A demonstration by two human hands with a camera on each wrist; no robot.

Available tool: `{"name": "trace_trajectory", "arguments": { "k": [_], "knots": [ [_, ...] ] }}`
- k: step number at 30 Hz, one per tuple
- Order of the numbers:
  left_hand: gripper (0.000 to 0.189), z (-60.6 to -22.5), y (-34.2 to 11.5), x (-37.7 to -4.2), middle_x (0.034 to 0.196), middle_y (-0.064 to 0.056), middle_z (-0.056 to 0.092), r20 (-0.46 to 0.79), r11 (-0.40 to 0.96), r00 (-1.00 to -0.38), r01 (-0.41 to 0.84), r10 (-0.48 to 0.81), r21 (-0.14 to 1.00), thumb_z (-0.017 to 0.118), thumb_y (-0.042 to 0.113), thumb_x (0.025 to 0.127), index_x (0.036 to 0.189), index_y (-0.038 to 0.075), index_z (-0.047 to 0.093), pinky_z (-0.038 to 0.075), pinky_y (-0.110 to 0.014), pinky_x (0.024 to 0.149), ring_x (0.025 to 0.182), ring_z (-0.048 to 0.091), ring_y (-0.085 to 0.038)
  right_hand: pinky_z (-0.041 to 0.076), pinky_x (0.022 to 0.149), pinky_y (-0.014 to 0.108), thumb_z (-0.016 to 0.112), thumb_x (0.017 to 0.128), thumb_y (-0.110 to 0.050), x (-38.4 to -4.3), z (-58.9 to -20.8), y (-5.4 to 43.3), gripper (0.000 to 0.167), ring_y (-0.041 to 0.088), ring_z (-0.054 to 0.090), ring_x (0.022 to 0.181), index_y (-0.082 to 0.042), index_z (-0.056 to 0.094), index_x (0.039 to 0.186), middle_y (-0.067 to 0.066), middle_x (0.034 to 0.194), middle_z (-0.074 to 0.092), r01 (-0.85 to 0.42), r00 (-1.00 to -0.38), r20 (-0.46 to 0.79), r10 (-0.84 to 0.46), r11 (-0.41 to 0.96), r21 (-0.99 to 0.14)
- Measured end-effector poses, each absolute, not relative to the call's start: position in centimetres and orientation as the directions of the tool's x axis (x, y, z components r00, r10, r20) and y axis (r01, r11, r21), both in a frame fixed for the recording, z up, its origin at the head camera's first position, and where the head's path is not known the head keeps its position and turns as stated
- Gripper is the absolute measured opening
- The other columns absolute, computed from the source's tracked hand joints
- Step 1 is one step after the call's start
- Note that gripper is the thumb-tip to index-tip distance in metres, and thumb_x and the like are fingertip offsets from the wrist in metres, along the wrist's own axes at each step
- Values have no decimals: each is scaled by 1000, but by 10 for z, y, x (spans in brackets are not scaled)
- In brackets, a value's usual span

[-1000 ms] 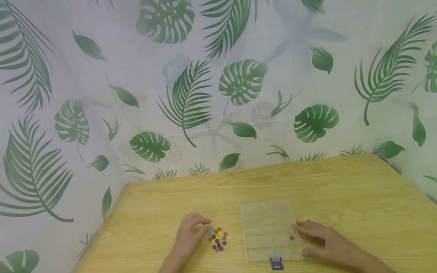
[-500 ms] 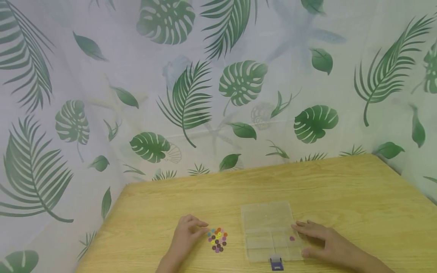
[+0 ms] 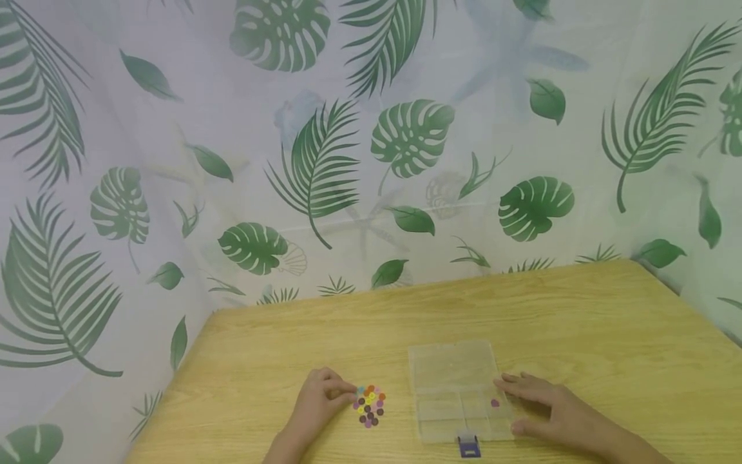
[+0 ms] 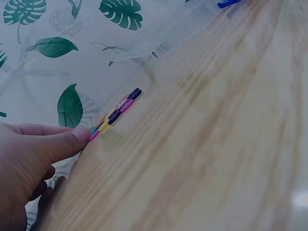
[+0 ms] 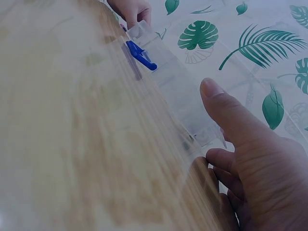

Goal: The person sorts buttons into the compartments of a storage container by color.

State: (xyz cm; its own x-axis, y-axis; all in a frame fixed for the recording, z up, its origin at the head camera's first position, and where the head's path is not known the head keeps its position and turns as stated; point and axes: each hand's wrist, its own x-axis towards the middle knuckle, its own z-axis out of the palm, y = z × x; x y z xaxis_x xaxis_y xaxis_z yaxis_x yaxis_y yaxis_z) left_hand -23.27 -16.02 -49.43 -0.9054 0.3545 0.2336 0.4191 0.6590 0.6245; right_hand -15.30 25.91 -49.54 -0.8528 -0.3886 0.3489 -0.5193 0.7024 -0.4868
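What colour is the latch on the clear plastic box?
The latch is blue, seen best in the right wrist view.

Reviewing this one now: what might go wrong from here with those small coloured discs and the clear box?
Two risks stand out. The left hand has its fingertips at the edge of the tightly clustered discs, so it may scatter neighbours or catch more than one. The right hand is at the side of the clear box; a bump might shift the box and the purple piece inside.
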Motion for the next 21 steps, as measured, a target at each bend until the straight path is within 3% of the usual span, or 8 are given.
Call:
{"name": "trace_trajectory", "arguments": {
  "k": [7,14,21],
  "knots": [
    [26,-496,-158,-233,85,13,53,237,660,-903,425,359,619,71,35,80,98,17,74,37,-20,68,82,39,-7,45,93,37,74,80,-37,-153,-495,258,57,17,47,125,-29,55,133,0,134,56,-503,-863,328,-383,705,-501],
    [20,-499,-158,-234,84,15,55,303,642,-875,482,377,596,72,35,79,91,20,75,37,-20,69,81,41,-5,48,88,48,74,80,-36,-152,-495,259,58,19,47,125,-28,54,133,2,134,56,-504,-863,323,-388,696,-511],
    [19,-500,-158,-234,80,16,57,350,659,-847,531,400,532,71,36,77,87,20,75,36,-21,70,77,40,-2,40,93,21,72,83,-31,-154,-496,261,58,-10,27,126,-26,51,137,6,138,52,-516,-856,308,-416,636,-574]
  ]
}}
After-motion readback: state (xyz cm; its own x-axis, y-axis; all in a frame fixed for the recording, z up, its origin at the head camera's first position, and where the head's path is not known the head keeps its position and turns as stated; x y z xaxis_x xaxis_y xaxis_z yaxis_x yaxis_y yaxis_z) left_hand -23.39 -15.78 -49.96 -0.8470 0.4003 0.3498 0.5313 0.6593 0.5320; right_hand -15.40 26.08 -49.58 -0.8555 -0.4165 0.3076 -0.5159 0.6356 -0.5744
